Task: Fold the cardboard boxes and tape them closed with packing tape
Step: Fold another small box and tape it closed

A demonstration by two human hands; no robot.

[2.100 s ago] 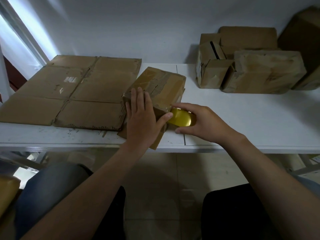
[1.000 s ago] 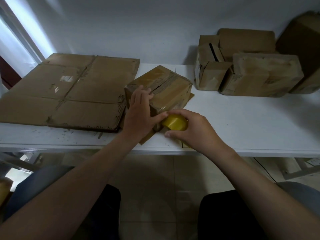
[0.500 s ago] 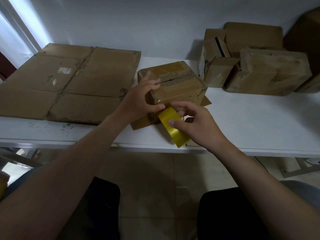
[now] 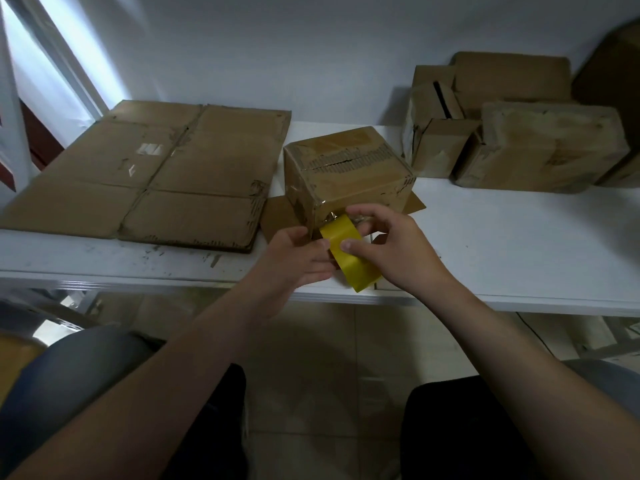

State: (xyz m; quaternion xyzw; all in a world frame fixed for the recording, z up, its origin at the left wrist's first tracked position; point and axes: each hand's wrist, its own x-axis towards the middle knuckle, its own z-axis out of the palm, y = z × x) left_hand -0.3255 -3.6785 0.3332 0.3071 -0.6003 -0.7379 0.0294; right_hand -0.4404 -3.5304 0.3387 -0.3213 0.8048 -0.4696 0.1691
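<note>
Head view: we see the yellow tape roll (image 4: 350,261) at the near lower corner of the cardboard box (image 4: 346,171), held just above the front edge of the white desk (image 4: 519,237). The right hand (image 4: 393,252) grips the roll: its fingers (image 4: 360,212) curl over the top end and the thumb presses on the yellow face. The left hand (image 4: 294,259) holds it from the other side, thumb tip against the roll's left edge and the other fingers curled under it. Both hands sit right at the box corner. A short shiny strip of clear film runs from the roll up to that corner.

The box is brown corrugated card, roughly cubic, worn and scuffed, with glossy tape over the top. Its top seam shows a ragged dark slit. Two loose flaps stick out flat on the desk from under it, one left and one right. The box is closed, so we cannot tell what is inside.

Flattened cardboard (image 4: 156,174) lies to the left, creased into panels, with frayed edges and a pale label scrap. It overlaps the left flap.

Stacked boxes (image 4: 540,143) stand at the far right against the wall, dull brown and battered. One shows a dark gap in its top; we cannot tell the contents.
</note>
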